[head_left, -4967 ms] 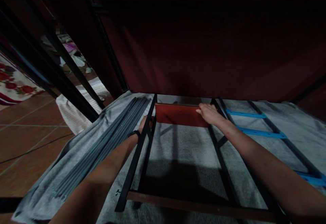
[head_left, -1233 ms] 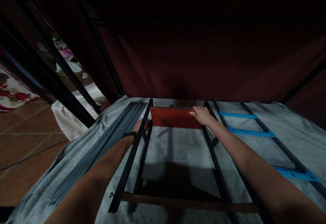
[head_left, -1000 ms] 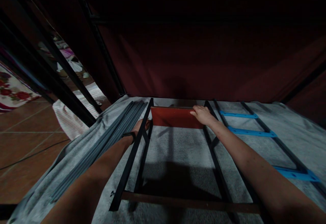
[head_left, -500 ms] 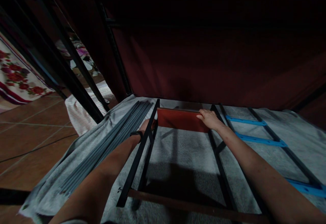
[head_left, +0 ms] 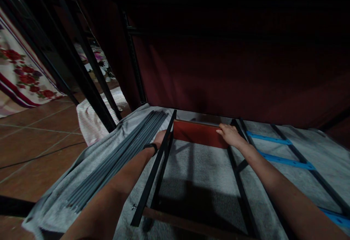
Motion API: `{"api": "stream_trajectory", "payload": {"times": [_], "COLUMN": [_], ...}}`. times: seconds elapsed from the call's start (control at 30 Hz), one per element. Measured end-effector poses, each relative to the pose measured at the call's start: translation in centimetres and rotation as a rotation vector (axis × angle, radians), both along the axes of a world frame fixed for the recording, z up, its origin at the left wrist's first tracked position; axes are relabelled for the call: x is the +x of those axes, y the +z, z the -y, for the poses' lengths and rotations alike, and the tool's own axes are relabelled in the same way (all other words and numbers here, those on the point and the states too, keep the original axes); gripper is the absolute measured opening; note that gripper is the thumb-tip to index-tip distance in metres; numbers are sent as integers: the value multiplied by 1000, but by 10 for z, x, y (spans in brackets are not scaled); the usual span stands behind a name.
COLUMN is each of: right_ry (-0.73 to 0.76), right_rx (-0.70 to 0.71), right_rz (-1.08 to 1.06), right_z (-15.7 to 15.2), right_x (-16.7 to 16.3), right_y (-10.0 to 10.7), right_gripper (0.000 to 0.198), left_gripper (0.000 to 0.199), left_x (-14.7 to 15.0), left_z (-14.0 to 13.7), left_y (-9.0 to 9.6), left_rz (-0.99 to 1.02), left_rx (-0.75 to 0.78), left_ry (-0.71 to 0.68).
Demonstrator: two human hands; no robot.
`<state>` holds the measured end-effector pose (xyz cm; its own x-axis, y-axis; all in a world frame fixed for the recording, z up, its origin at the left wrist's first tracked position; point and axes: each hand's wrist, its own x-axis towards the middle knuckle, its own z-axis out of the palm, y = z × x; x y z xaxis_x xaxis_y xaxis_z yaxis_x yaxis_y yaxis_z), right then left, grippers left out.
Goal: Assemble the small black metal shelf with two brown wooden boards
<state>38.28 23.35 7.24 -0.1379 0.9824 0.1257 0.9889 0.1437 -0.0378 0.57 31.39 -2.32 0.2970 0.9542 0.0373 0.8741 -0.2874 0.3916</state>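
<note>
Red board (head_left: 201, 134) under my right hand (head_left: 229, 134): from where I sit, I see that hand gripping its upper right corner, thumb on the near face and fingers over the top edge. My left hand (head_left: 160, 138) is at the board's other end, reaching in behind the left bar of a dark frame (head_left: 153, 172); the bar hides its fingers, so I cannot tell whether they grip. A black band (head_left: 151, 146) circles that wrist.

The board spans the far end of the frame, between its side bars, broad face towards me. At the near end a brown crossbar (head_left: 188, 224) joins the bars, and a small bolt (head_left: 133, 207) sticks out beside the left one.

Grey rods (head_left: 120, 160) lie bundled to the left, partly behind my left forearm. To the right I have a second dark frame with blue crosspieces (head_left: 287, 161). All of it rests on a grey cloth (head_left: 197, 163). Beyond hangs dark red fabric (head_left: 218, 83); leftward, past black posts (head_left: 79, 69), I make out a striped towel (head_left: 93, 120), brown tiles (head_left: 54, 138) and a floral cloth (head_left: 27, 76).
</note>
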Motion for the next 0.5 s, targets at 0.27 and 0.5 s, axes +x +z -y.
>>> {"api": "stream_trajectory", "payload": {"times": [0.27, 0.5], "right_ry": [-54, -49], "right_rx": [2, -2], "right_rz": [59, 58], "right_z": [1, -2], "right_x": [-8, -4], "right_y": [4, 2], "right_gripper": [27, 27], "left_gripper": [19, 20], "left_x": [2, -1], "left_z": [2, -3], "left_y": [2, 1], "left_rz": [-37, -25], "left_rx": [-13, -37], "left_ry": [20, 45]}}
